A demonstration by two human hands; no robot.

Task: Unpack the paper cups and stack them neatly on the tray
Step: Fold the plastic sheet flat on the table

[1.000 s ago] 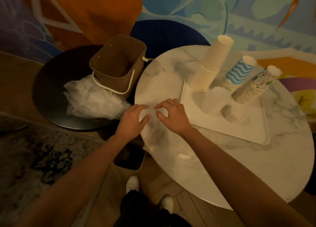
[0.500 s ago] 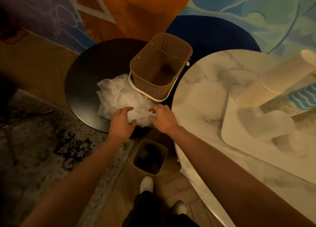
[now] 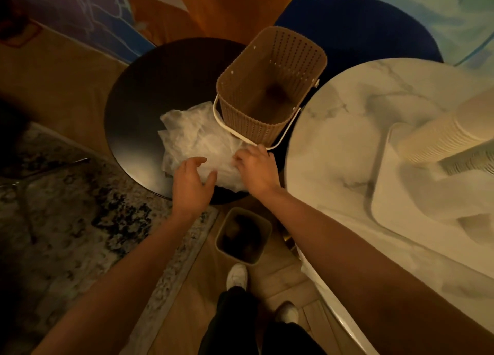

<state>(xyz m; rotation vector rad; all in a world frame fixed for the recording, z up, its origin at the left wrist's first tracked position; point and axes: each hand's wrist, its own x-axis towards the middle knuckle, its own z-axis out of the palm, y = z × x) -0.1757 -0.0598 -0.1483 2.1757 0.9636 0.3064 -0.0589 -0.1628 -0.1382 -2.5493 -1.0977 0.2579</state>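
Observation:
A crumpled heap of clear plastic wrapping (image 3: 195,138) lies on a round black side table (image 3: 139,106). My left hand (image 3: 191,183) hovers over its near edge with the fingers spread and relaxed. My right hand (image 3: 258,169) rests on the heap's right side, fingertips curled down into the plastic. At the far right, a tall stack of beige paper cups (image 3: 451,130) leans on the white tray (image 3: 387,194), with the rims of a second cup stack (image 3: 470,165) just below it. The tray sits on a white marble table (image 3: 334,124).
A brown woven basket (image 3: 270,87) with a white handle stands on the black table, right behind the wrapping. A small bin (image 3: 243,237) stands on the floor between the tables, near my feet. A patterned rug (image 3: 66,207) covers the floor at left.
Both hands left the marble table and swung left to the black table. They now sit lower on the wrapping heap, and the view has turned left, cutting off most cups.

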